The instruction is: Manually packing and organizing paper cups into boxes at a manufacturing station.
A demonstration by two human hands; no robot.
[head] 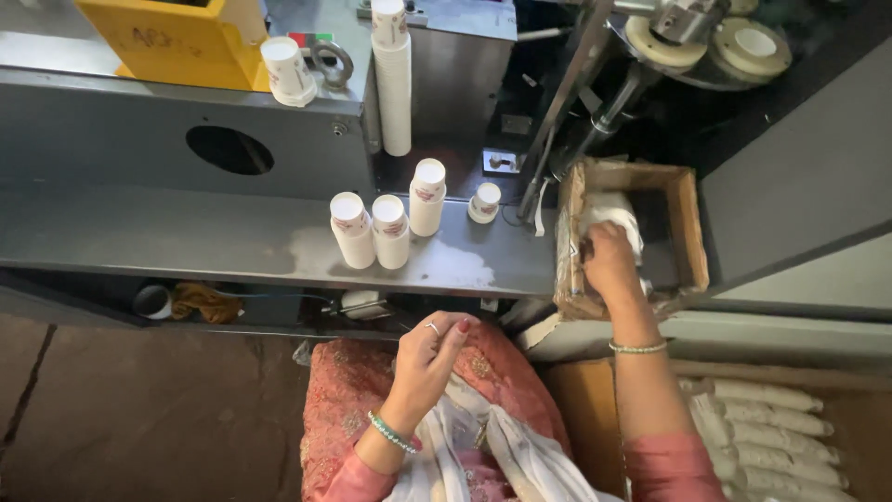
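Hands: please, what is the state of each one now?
Left hand: raised, fingers loosely curled, holding nothing visible.
Right hand: closed on white paper cups inside the wooden box.

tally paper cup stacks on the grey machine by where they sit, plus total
On the shelf, short stacks: 4
On the machine top, tall stack: 1
On the machine top, short stack: 1
Total: 6

White cups [388,231], yellow bin [177,42]
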